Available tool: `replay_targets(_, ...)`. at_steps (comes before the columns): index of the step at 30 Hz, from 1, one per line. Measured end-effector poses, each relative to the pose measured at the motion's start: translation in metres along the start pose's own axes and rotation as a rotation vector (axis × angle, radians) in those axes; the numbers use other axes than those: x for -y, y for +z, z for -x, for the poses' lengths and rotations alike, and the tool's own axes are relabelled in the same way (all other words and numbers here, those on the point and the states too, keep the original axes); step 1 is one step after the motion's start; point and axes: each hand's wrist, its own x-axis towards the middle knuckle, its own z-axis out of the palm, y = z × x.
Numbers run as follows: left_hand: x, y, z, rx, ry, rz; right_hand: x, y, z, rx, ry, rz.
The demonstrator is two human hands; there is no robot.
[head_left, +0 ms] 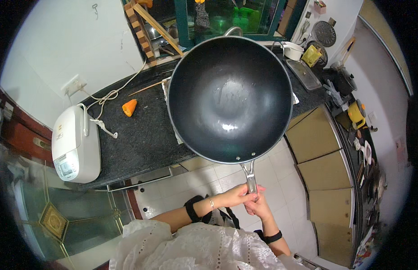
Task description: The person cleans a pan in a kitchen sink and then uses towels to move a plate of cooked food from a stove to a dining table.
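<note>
A large dark wok (pixel 209 101) fills the middle of the view, its inside facing up at me with a few wet drops on it. Its long metal handle (pixel 251 182) points toward my body. Both hands grip that handle: my left hand (pixel 234 195) wraps it from the left, and my right hand (pixel 259 204) holds it from the right near its end. A small loop handle (pixel 233 31) shows at the wok's far rim. Whatever lies directly under the wok is mostly hidden; bits of foil (pixel 295 98) peek out beside it.
A white rice cooker (pixel 77 145) stands on the black counter (pixel 138 148) at left, with a cord behind it. An orange pepper piece (pixel 129 107) and a chopstick (pixel 146 88) lie nearby. At right are a metal tray (pixel 303 74), a white pot (pixel 292 51) and a yellow kettle (pixel 356 114).
</note>
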Motion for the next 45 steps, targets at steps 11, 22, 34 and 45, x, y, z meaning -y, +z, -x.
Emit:
replay_targets(11,-0.040,-0.063,-0.045,0.046,0.084,-0.128,0.040,-0.017,-0.062,-0.206,-0.189,0.293)
replay_targets(22,-0.068,-0.114,-0.073,0.042,0.241,-0.068,0.072,-0.003,-0.115,-0.563,-0.564,0.774)
replay_targets(34,-0.110,-0.123,-0.074,0.043,0.256,-0.117,0.092,-0.017,-0.129,-0.727,-0.815,1.192)
replay_targets(45,-0.077,-0.113,-0.098,0.041,0.325,-0.068,0.089,-0.028,-0.118,-0.749,-0.840,1.281)
